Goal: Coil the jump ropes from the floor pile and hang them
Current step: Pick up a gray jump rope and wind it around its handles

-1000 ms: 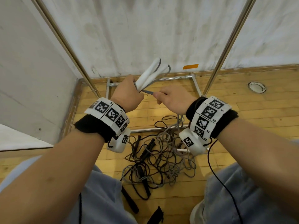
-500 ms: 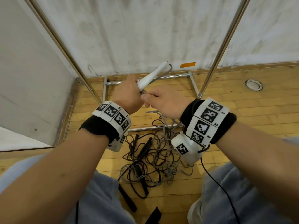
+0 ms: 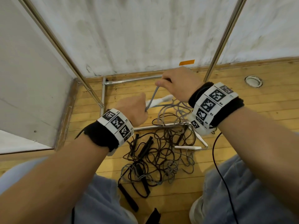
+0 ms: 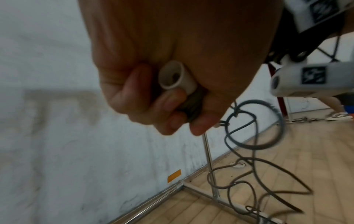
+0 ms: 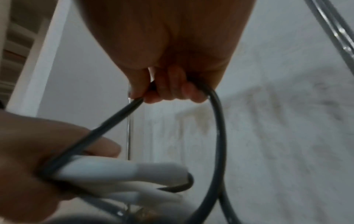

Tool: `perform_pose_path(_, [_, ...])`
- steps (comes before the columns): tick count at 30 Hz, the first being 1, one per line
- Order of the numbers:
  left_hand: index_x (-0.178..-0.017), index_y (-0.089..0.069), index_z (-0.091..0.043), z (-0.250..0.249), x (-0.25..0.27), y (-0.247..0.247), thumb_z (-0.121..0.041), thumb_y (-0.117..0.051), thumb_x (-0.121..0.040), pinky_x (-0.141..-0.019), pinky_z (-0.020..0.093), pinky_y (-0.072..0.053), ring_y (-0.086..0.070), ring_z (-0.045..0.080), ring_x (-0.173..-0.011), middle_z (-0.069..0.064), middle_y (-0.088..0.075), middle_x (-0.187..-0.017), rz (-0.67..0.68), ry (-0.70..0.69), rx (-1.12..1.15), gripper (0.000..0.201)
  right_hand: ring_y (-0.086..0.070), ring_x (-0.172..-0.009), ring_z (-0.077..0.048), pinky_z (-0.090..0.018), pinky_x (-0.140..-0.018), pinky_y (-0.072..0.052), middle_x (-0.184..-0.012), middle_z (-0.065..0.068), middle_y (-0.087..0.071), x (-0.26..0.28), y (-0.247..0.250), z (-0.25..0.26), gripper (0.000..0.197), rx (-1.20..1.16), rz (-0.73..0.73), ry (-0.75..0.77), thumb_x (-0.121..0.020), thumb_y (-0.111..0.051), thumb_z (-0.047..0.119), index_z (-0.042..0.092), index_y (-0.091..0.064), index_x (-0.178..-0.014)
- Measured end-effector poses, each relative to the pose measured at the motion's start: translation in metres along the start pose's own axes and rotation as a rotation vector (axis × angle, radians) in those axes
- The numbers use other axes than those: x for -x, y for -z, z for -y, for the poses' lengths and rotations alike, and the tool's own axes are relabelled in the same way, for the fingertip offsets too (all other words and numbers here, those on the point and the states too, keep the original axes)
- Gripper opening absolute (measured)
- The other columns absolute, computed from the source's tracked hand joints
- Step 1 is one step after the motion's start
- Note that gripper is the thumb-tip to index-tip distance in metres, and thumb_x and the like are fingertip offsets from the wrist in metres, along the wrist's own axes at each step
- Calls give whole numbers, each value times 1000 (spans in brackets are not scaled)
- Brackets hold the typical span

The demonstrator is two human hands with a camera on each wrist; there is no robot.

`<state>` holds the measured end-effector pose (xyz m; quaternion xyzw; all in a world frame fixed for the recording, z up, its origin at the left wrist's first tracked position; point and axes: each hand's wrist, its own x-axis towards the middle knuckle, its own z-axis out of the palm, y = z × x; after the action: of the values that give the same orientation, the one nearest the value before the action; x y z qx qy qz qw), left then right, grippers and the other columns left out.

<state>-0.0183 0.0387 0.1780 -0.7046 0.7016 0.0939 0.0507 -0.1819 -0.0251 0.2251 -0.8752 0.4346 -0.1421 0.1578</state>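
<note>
While the left hand (image 3: 134, 110) curls its grip around two white plastic jump-rope handles (image 3: 159, 101), the right hand (image 3: 179, 84) pinches the thin grey rope cord (image 3: 152, 98) just above them, over the tangled pile of ropes (image 3: 155, 152) on the wooden floor (image 3: 242, 101).

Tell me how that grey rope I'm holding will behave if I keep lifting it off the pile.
The grey rope looks floppy: it droops in loose loops below the hands. It will probably snag, since it runs into the tangled pile with dark ropes.
</note>
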Motion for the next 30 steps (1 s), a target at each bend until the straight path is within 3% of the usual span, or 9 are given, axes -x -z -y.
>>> perform_pose_path(6, [-89,-38,-24,2,13,21,-21,-60,-84,-48,27,-28,-46,11,-58,-6,-48,-68,-51,-224,294,23,-31,-46,-17,-27,-50,-29,-54,-4,-35,-4,13,-27,52,-279,26,-187,-77,-64,57,14,-45,-55])
perform_pose_path(10, [-76,-36,-29,1,19,34,-18,-62,-81,-52,31,-34,-47,18,-61,-5,-49,-68,-85,-259,395,28,-32,-56,-24,-34,-57,-29,-60,-11,-36,-3,20,-25,63,-494,106,-213,-65,-60,67,6,-54,-58])
perform_pose_path(13, [-90,-49,-19,0,24,40,-16,-63,-81,-58,38,-42,-50,21,-64,-2,-51,-72,-121,-254,527,17,-39,-52,-16,-29,-58,-37,-60,-2,-42,-5,17,-26,35,-527,150,-218,-87,-61,36,9,-55,-66])
perform_pose_path(15, [-97,-49,-17,1,24,44,-15,-64,-81,-55,33,-41,-48,12,-60,-3,-50,-73,-180,-221,653,22,-42,-47,-4,-21,-51,-39,-60,4,-48,-4,12,-24,29,-703,158,-248,-96,-47,7,16,-49,-69])
perform_pose_path(16, [-94,-45,-19,0,24,46,-15,-65,-81,-51,28,-40,-46,5,-57,-5,-48,-73,-214,-200,714,24,-40,-44,-3,-20,-47,-35,-55,7,-49,-4,8,-22,30,-778,152,-238,-96,-44,5,16,-49,-68])
perform_pose_path(19, [-88,-37,-22,-3,24,50,-12,-65,-80,-43,15,-33,-41,0,-51,-6,-45,-72,-286,-135,871,31,-31,-46,-11,-23,-48,-30,-50,7,-40,-2,-6,-13,39,-731,152,-187,-94,-50,35,18,-46,-59])
perform_pose_path(22, [-84,-34,-26,-6,22,54,-18,-62,-76,-46,21,-34,-39,9,-51,-2,-44,-70,-309,-78,1028,30,-30,-45,-12,-25,-49,-30,-49,7,-38,4,-20,3,55,-648,175,-225,-89,-39,63,22,-42,-54])
perform_pose_path(27, [-88,-34,-24,-1,13,55,-25,-58,-74,-48,34,-32,-38,18,-56,10,-45,-76,-348,38,1116,27,-22,-38,-7,-16,-39,-23,-50,5,-29,12,-38,32,54,-724,255,-247,-98,-23,53,19,-32,-58])
perform_pose_path(30, [-97,-34,-18,7,5,48,-18,-59,-84,-47,31,-38,-42,17,-57,10,-49,-82,-346,79,1039,28,-27,-45,-14,-21,-48,-26,-55,-3,-31,15,-33,35,55,-647,213,-223,-101,-25,46,14,-35,-58])
